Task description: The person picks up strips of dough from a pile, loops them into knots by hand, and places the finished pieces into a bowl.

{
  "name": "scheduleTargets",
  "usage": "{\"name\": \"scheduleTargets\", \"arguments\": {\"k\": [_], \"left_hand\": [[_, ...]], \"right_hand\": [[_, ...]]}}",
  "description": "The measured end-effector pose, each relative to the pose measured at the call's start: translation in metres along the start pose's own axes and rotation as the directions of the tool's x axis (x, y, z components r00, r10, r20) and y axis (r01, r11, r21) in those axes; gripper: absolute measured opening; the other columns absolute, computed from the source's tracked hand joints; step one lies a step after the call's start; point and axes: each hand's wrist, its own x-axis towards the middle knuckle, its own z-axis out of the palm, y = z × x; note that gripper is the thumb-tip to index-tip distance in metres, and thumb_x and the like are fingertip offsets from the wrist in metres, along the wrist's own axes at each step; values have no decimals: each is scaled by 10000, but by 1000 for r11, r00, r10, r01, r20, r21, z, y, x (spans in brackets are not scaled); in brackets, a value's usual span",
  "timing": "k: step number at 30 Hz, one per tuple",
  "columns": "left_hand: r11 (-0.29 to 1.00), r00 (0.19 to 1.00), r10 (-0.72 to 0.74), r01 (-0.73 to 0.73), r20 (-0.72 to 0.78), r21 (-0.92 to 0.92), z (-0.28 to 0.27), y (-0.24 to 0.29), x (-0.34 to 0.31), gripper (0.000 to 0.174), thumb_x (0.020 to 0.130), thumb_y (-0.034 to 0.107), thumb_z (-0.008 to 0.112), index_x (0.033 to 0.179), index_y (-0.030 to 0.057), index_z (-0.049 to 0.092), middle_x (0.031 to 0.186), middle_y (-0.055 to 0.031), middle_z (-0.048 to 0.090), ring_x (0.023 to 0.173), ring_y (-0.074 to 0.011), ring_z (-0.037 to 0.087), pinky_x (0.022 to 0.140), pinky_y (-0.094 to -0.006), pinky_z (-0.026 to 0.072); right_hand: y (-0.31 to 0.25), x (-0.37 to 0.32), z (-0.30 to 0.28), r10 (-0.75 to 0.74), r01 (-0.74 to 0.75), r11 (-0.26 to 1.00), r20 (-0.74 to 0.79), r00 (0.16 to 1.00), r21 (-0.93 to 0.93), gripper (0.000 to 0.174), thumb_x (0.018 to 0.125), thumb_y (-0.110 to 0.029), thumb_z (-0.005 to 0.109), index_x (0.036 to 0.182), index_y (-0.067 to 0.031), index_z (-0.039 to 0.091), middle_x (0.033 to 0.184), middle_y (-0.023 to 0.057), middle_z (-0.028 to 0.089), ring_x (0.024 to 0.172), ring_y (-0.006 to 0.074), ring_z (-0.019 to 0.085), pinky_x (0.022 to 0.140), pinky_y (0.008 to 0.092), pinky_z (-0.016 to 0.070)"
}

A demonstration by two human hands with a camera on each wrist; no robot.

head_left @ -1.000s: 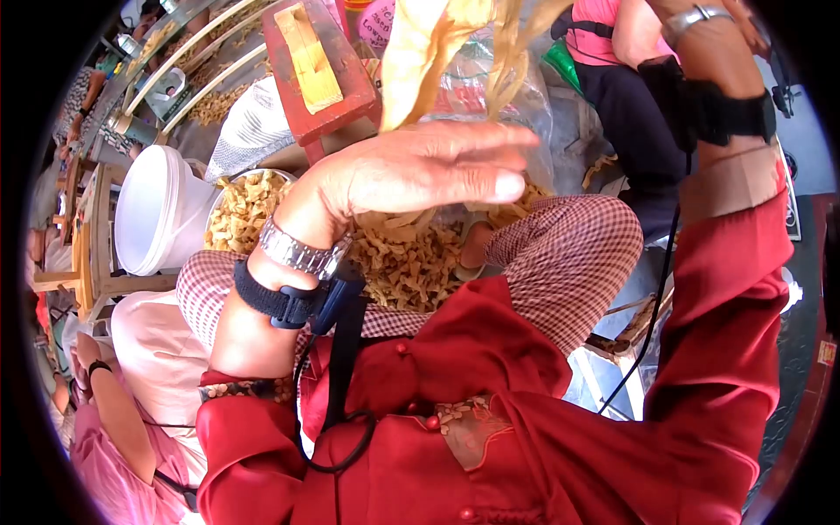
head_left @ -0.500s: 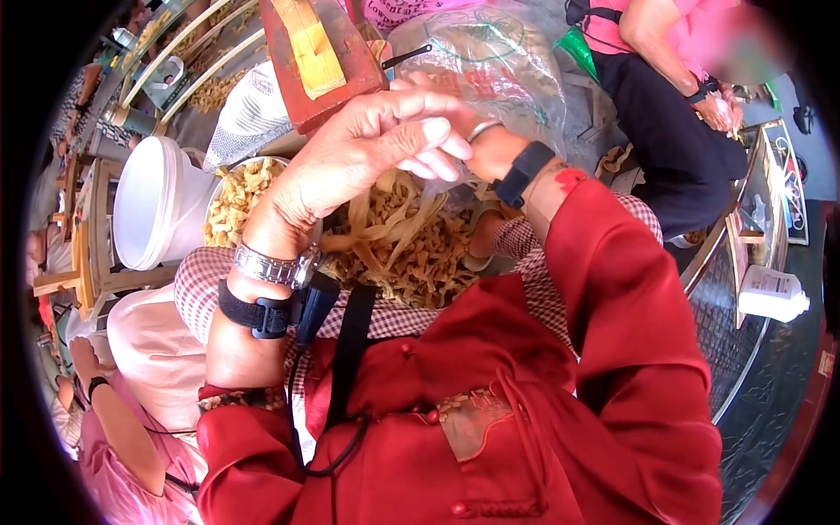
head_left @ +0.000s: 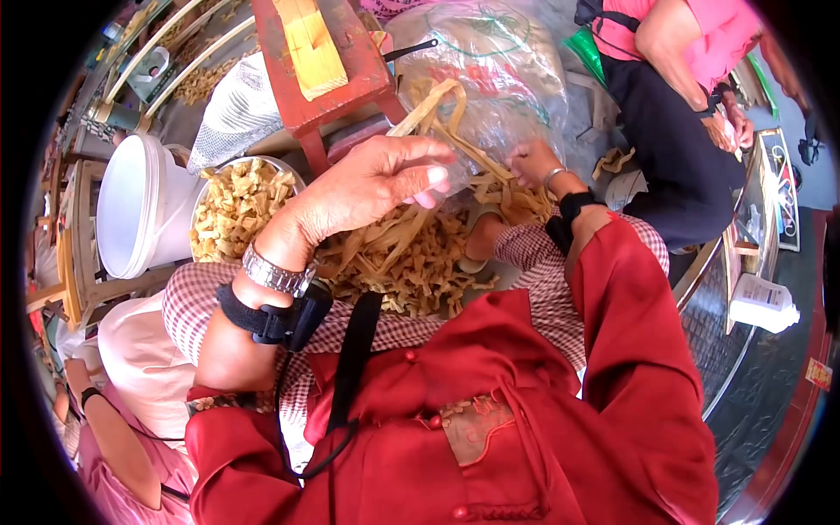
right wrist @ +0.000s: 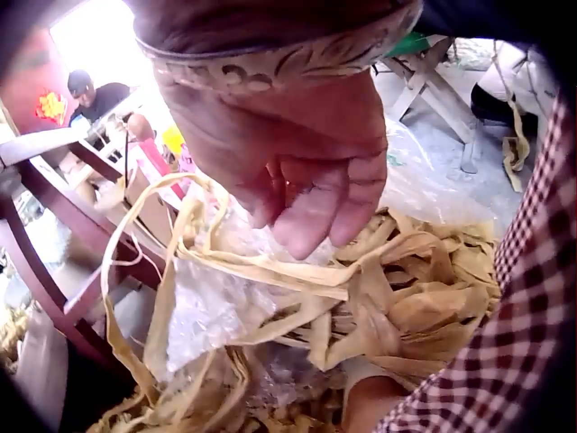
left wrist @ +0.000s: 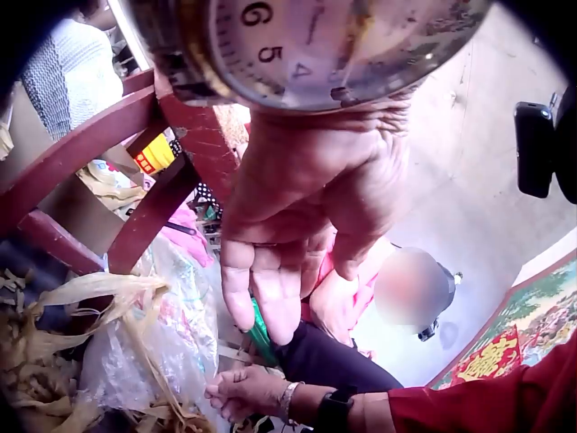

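Observation:
My left hand (head_left: 381,184) hovers over the heap of small yellowish twisted pieces (head_left: 402,271), its fingers loosely bent and holding nothing. Long pale-yellow dried strips (head_left: 376,236) lie across that heap. More strips (right wrist: 406,289) are bunched beside my right knee. Right over this bunch is my right hand (head_left: 535,166), fingers loosely curled, fingertips close to the strips in the right wrist view; no strip shows between them. A looped strip (head_left: 442,105) stretches from near the red stool toward the right hand, over a clear plastic bag (head_left: 490,61).
A red stool (head_left: 350,74) bears a notched yellow wooden block (head_left: 306,44). At left stand a bowl of yellowish pieces (head_left: 236,206) and a white bucket (head_left: 131,206). Another person in pink (head_left: 691,44) sits at upper right. A white bottle (head_left: 763,302) stands at right.
My right hand has come down from high at upper right, passed beside the left hand and moved right to the bunch. The strips that hung in the air are lower. The left hand's fingers have bent.

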Motion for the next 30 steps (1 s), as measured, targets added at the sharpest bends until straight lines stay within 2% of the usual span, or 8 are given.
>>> {"name": "scheduleTargets", "arguments": {"k": [3, 6, 9, 13, 16, 20, 22, 30], "left_hand": [[999, 997, -36, 36, -69, -10, -3, -5, -3, 399, 946, 238, 537, 1234, -36, 501, 996, -89, 633, 834, -129, 601, 788, -264, 490], [999, 987, -46, 44, -151, -13, -6, 0, -7, 395, 948, 247, 532, 1223, -36, 510, 990, -86, 636, 847, -139, 609, 794, -268, 491], [999, 982, -33, 25, -186, -48, -7, 6, -12, 379, 949, 239, 530, 1212, -33, 518, 986, -78, 637, 854, -134, 608, 801, -265, 488], [998, 975, -62, 58, -213, -25, -6, 10, -16, 379, 947, 236, 533, 1214, -33, 518, 986, -64, 631, 860, -122, 600, 809, -260, 483], [996, 973, -84, 78, -217, -34, -6, 10, -15, 380, 946, 237, 534, 1213, -33, 519, 984, -63, 630, 860, -119, 598, 810, -259, 483], [996, 970, -89, 83, -225, -38, -8, 10, -15, 384, 944, 237, 538, 1217, -32, 516, 986, -66, 628, 863, -119, 600, 813, -258, 486], [996, 970, -91, 85, -227, -39, -7, 12, -17, 387, 942, 238, 541, 1219, -32, 513, 988, -67, 628, 862, -119, 602, 812, -258, 487], [997, 969, -63, 50, -239, -62, -6, 15, -21, 385, 947, 232, 535, 1223, -36, 506, 981, -69, 632, 865, -121, 605, 806, -256, 489]], "right_hand": [[-7, 0, 9, 11, -12, 1000, -25, 1000, -20, 117, 824, -151, 625, 861, -53, 675, 674, 69, 640, 533, 169, 621, 490, 315, 500], [4, 18, 25, -228, 211, 962, -81, 970, -173, 153, 807, -176, 632, 885, -49, 663, 746, 133, 658, 641, 259, 649, 615, 374, 515], [2, 19, 46, -316, 227, 915, -241, 918, -335, 177, 788, -194, 633, 893, -53, 653, 834, 184, 653, 796, 350, 632, 731, 433, 487], [1, 16, 62, -263, 133, 863, -208, 942, -487, 178, 813, -209, 585, 892, -54, 624, 884, 196, 647, 884, 377, 606, 747, 477, 468], [8, 24, 59, -213, 127, 878, -138, 967, -462, 208, 851, -206, 526, 935, -23, 582, 844, 207, 647, 796, 385, 622, 734, 463, 478], [-15, 17, 45, 21, -35, 998, -222, 975, -60, 215, 907, -171, 455, 980, 2, 559, 736, 187, 649, 572, 315, 630, 556, 423, 496], [-38, 1, 40, 144, -82, 974, -296, 944, 212, 205, 920, -153, 449, 982, 9, 559, 694, 167, 648, 482, 261, 614, 459, 393, 484], [-9, 6, 63, 150, -130, 983, -158, 976, 132, 211, 904, -129, 502, 1078, -35, 577, 630, 101, 609, 465, 195, 579, 422, 340, 467]]}}
